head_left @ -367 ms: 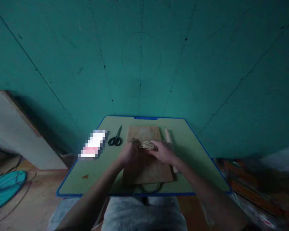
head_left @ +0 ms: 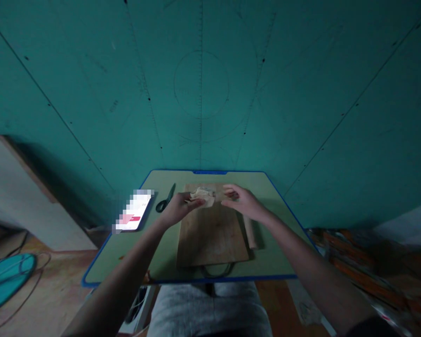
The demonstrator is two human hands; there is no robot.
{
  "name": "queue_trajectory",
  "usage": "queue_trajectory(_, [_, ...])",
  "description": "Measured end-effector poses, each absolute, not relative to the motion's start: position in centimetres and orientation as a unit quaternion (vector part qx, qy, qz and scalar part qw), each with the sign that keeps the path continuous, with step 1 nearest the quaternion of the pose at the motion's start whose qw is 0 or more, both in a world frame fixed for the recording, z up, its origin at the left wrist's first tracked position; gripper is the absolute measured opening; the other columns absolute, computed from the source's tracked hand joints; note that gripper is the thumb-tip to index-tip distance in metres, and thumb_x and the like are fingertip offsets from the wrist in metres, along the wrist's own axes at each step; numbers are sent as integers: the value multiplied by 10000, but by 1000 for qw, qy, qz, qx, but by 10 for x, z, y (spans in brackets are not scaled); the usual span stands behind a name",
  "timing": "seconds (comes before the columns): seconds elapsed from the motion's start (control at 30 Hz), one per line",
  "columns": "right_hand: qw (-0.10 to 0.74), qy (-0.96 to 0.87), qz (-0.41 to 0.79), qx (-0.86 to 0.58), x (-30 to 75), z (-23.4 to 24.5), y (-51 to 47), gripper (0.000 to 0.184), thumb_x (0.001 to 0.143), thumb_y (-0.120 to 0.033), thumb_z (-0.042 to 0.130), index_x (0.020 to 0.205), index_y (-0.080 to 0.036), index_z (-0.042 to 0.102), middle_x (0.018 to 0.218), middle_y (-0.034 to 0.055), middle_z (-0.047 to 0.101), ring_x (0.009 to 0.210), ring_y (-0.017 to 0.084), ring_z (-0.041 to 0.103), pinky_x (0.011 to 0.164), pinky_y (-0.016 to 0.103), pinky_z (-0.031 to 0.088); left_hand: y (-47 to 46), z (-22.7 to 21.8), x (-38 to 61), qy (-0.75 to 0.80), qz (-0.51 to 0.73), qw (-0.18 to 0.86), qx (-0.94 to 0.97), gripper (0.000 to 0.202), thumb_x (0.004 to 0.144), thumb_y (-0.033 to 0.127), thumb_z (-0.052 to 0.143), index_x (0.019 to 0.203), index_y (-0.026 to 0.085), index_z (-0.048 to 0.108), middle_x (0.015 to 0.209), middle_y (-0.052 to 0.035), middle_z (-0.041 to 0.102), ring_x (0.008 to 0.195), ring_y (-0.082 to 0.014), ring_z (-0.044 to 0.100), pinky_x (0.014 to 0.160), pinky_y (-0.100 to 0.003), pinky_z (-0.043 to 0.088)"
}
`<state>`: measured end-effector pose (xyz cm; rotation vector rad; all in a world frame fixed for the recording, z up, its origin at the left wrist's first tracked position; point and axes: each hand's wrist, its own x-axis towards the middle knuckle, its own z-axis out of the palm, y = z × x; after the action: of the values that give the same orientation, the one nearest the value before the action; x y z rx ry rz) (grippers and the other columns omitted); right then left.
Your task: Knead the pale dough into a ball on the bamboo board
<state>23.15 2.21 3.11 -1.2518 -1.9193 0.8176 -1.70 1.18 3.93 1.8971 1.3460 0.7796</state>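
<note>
My left hand point(head_left: 180, 207) is closed on a folded cream-coloured sheet point(head_left: 204, 194), gripping its left side between thumb and fingers. The sheet is soft and layered; whether it is dough or cloth I cannot tell. It is over the far part of a wooden cutting board point(head_left: 210, 238). To the right of the sheet and apart from it, my right hand point(head_left: 243, 200) is open, its fingers slightly curled and its thumb separate. A pale rolling pin point(head_left: 250, 232) lies along the board's right side, partly hidden by my right hand and forearm.
Dark-handled scissors point(head_left: 165, 202) lie left of the board, and a lit phone point(head_left: 136, 213) is near the left edge of the blue-rimmed table point(head_left: 277, 206). A cord loop point(head_left: 217, 271) extends from the board's near end. A green wall point(head_left: 210, 117) stands directly behind.
Both hands held the folded sheet low over the board's middle. The sheet has moved away from me and slightly left in my left hand, while my right hand has let go and moved right.
</note>
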Motion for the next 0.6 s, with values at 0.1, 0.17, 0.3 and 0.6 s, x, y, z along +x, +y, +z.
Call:
queue_trajectory(0.1, [329,-721,271,-546,261,26,16,344,815,-311,666,1124,-172,607,903,44,672,748,149,623,707,282,483,9,38,-21,519,267,299,755,388,797,522,583,812,144,667,707,-24,654,637,-165,575,556,-242,370])
queue_trajectory(0.17, [296,-711,237,-592,275,17,6,284,845,-308,614,1092,-168,607,822,21,647,691,147,600,637,260,449,7,31,-21,521,249,258,775,285,793,432,603,836,154,647,730,-28,661,639,-161,581,561,-242,361])
queue_trajectory(0.3, [213,-693,191,-661,283,-1,-17,288,880,-320,571,1127,-173,579,741,3,620,627,152,554,550,240,352,5,23,-14,539,208,206,790,205,815,365,588,868,172,634,748,-35,662,657,-172,601,573,-252,359])
queue_trajectory(0.6, [142,-674,187,-700,268,-3,-36,439,919,-378,527,1309,-182,475,901,83,705,760,220,650,584,267,350,6,37,8,503,70,35,861,301,978,346,360,1103,175,573,966,-116,698,793,-237,688,626,-288,427])
